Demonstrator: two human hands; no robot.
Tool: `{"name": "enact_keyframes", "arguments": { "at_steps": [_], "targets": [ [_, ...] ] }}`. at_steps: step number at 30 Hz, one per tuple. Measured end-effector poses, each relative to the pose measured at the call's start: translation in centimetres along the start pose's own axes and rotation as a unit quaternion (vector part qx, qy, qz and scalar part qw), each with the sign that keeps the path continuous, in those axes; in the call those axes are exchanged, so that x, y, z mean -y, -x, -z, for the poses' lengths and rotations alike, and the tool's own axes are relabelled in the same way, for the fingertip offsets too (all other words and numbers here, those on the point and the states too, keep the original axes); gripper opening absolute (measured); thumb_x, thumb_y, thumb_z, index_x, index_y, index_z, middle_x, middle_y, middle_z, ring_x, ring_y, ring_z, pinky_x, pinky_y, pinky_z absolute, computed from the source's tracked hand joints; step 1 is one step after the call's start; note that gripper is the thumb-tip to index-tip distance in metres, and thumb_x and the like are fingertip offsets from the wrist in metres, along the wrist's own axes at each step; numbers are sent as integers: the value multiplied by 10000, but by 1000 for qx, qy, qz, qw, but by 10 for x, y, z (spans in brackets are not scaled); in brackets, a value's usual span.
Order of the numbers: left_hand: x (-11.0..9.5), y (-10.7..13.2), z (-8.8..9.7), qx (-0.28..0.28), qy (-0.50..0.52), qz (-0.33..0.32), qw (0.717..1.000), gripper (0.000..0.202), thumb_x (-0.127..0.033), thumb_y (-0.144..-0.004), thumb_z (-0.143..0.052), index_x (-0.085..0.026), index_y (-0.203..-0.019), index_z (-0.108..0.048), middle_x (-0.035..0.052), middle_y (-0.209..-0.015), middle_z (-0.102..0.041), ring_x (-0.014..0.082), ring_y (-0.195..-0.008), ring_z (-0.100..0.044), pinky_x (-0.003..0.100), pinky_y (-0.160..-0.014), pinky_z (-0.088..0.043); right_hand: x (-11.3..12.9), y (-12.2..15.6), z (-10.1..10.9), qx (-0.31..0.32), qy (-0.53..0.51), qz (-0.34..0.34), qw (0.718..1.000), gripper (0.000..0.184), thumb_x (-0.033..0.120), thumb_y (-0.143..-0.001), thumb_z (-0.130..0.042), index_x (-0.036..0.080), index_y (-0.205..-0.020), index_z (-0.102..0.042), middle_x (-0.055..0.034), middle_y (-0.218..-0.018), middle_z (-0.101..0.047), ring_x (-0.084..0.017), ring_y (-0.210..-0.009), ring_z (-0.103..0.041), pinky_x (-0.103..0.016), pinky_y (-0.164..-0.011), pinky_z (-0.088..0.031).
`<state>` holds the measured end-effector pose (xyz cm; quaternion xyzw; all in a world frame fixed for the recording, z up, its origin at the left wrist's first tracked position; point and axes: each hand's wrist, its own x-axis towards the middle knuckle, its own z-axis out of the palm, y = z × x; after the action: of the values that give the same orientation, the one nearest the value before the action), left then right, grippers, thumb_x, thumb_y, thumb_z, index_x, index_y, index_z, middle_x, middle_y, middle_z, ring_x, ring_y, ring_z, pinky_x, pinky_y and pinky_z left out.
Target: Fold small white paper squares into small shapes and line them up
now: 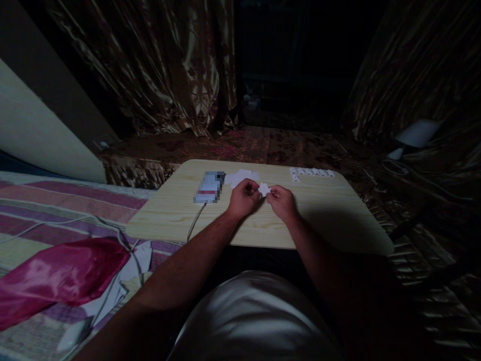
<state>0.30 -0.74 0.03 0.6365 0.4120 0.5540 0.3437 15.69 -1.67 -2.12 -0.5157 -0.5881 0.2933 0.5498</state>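
Both my hands meet over the middle of a small light wooden table. My left hand and my right hand are closed in pinches on one small white piece of paper held between them, just above the tabletop. A loose pile of white paper pieces lies right behind my left hand. A row of several small folded white paper pieces is lined up along the far right edge of the table.
A phone lies on the table left of my hands, its cable running off the near edge. A striped bedspread with a red shiny cloth is at left. Dark patterned curtains hang behind; a white lamp stands at right.
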Motion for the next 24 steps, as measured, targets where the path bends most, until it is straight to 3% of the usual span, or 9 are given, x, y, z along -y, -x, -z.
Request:
{"name": "enact_keyframes", "arguments": {
  "at_steps": [3,6,9,14,24],
  "targets": [
    [1,-2,1,-15,15,-8,1000,367,-169,-629,-710,-179,-993,-657,34,-916,-656,132,-787,-571,241,-710,-455,2,0,-1,-1,-25,3,1000,114,293,-717,-589,206,-767,-643,4,-669,-665,-144,-603,-612,-231,-562,-463],
    [6,-4,1,27,39,-10,999,363,-185,-653,-706,-175,-1014,-674,50,-958,-678,147,-851,-588,252,-754,-462,4,1,-2,18,-59,0,998,133,272,-698,-599,207,-803,-648,0,-695,-677,-143,-598,-612,-243,-573,-483],
    [12,-4,1,59,61,13,996,228,-225,-694,-686,-155,-911,-694,40,-833,-685,142,-749,-590,263,-724,-464,6,3,0,22,-66,6,998,233,270,-699,-609,206,-918,-662,7,-702,-676,-137,-584,-603,-243,-563,-480],
    [15,-5,0,47,88,49,994,220,-243,-675,-704,-152,-876,-708,18,-726,-676,127,-631,-571,253,-634,-450,8,4,1,24,-48,18,998,382,262,-717,-610,214,-1094,-646,32,-653,-644,-133,-558,-589,-228,-522,-447],
    [9,-5,2,43,109,101,988,212,-283,-636,-735,-143,-795,-743,13,-645,-656,106,-543,-521,236,-532,-403,10,5,0,11,-43,19,999,166,317,-746,-617,204,-843,-690,-17,-745,-713,-160,-656,-662,-252,-607,-508]
  ]
}}
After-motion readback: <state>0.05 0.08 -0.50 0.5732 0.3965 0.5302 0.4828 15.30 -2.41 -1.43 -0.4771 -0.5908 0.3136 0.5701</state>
